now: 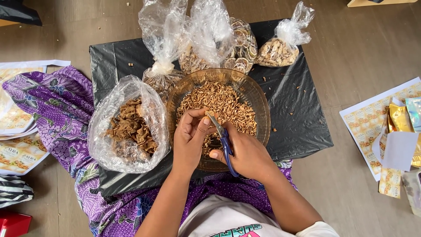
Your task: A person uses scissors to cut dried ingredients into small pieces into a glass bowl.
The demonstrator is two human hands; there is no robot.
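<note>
- While the right hand [247, 153] grips a pair of blue-handled scissors [221, 138], fingers closed through the loops, the left hand [189, 140] pinches a small dried piece at the blades, its fingertips drawn together on it.
- Both hands hover just over the near side of a brown glass bowl [258, 94], which sits on a black plastic sheet [298, 114] spread over the low tabletop.
- The bowl is already well filled with a heap of small tan cuttings [219, 103], so the step in hand looks like snipping larger dried pieces down into it, and it seems well along.
- The next snip calls for keeping the left fingertips back from the blades, since the piece is small and the fingers sit right against the cutting edge.
- An open clear bag of bigger brown dried chunks [129, 127] lies just left of the bowl, touching its rim, within easy reach of the left hand.
- Behind the bowl stand more clear bags: a knotted one [162, 48] touching the rim, one with dried round slices [241, 48], and a tied bag of pale pieces [278, 50] further right.
- Crumbs are scattered on the black sheet to the right of the bowl.
- A purple patterned cloth [57, 105] spreads over the floor at left and under the person's lap.
- Printed label sheets [372, 123] and gold pouches [401, 118] lie well apart on the floor at right; nothing blocks the hands.
</note>
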